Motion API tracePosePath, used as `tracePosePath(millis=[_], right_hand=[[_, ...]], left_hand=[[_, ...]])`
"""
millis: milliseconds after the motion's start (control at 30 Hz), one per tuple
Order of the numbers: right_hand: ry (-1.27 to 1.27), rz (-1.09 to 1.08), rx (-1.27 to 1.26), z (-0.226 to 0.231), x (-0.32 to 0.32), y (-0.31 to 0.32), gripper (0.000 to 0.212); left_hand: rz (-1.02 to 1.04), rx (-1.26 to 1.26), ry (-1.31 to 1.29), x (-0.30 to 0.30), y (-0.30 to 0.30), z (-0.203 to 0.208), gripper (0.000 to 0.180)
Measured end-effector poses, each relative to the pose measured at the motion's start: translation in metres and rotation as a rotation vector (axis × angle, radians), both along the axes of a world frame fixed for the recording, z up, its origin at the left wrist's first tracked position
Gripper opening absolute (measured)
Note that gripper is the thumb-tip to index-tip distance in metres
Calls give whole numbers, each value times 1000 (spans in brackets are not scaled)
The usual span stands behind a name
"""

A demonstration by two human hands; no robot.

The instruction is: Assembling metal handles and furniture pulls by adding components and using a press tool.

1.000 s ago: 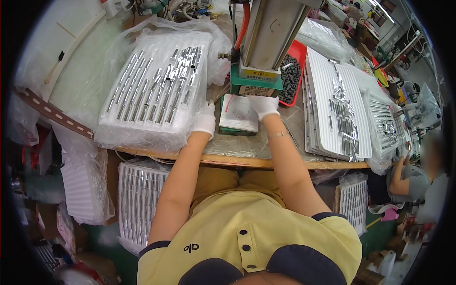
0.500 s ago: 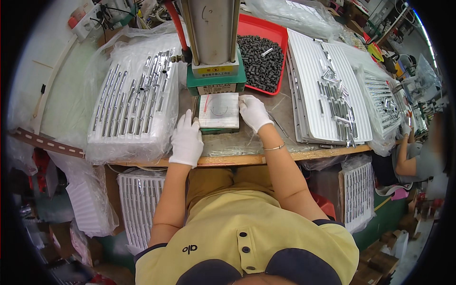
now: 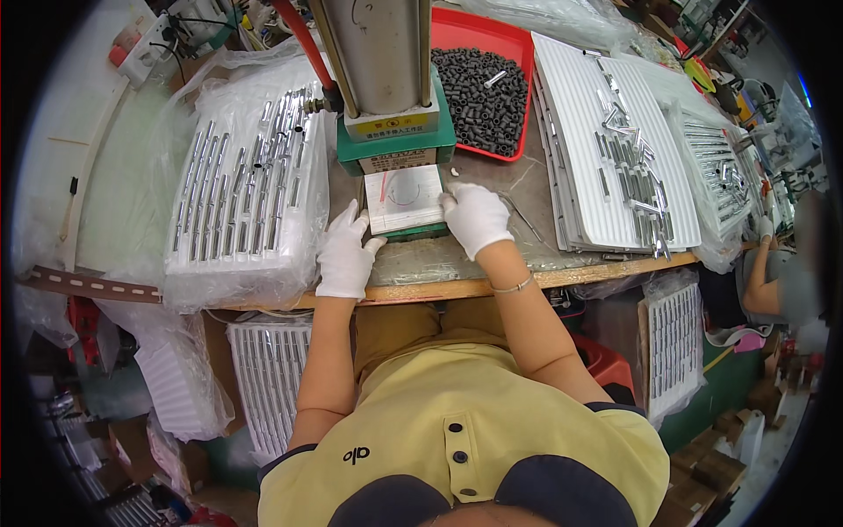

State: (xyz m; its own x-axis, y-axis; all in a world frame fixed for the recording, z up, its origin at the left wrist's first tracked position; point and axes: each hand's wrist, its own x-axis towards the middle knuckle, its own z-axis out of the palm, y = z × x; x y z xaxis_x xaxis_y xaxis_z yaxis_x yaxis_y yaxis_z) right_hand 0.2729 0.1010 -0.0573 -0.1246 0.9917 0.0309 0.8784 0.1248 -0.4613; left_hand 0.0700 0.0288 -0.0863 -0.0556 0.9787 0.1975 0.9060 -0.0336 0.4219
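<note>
Bright, even indoor light, glints on metal tubes (image 3: 634,180), fisheye-bent edges, black corners.

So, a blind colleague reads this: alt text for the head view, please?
A person's white-gloved left hand and right hand flank a pale block at a press; beside the press is a red tray of dark pieces, with shiny tubes on white trays to either side.
</note>
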Motion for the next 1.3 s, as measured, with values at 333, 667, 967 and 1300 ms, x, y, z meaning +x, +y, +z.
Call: tracePosePath(millis=[333, 667, 967, 1300], right_hand=[[-216, 132, 53, -9, 2, -23, 29], [406, 128, -7, -29, 37, 20, 22], [1118, -231, -765, -33, 37, 69, 31], [805, -62, -946, -38, 36, 82, 25]], left_hand=[[-44, -62, 77, 3, 1, 3, 41], [-4, 18, 37, -1, -3, -2, 46], [-3, -15, -403, 53, -69, 4, 61], [401, -212, -1391, 35, -39, 5, 57]])
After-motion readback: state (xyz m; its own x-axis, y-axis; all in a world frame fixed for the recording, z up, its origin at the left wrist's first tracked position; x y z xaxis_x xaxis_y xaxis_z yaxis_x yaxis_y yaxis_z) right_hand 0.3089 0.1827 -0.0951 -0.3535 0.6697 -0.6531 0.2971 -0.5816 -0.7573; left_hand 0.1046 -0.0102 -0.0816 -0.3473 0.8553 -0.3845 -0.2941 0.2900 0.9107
